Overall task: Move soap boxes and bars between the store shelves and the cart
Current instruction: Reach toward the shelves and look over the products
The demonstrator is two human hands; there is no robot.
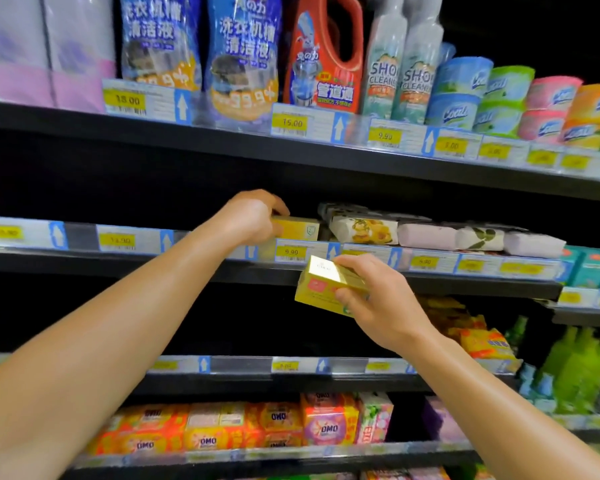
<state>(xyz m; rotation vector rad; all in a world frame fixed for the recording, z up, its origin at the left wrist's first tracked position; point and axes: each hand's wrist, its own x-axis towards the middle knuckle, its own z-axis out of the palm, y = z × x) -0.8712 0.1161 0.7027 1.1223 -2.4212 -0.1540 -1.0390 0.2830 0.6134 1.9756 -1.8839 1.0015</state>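
Two bare arms reach up from the bottom of the view toward the dark store shelves. On the right, the right hand [378,299] has its grip clamped on a small shiny gold cardboard soap box [329,287], thumb on the near side and fingers over the top, held in the air just in front of the middle black metal shelf [153,263]. Higher up, the left hand [253,216] has its grip curled round the end of a pale yellow cardboard soap box [297,228] that sits on that shelf, just beside a row of paper-wrapped soap bars [364,230].

Both boxes look light and stiff, with flat sides. Shiny card may be a bit slippery, so I think it is best to hold each one across its long flat sides, not by a corner. Squeezing too hard could dent the thin card
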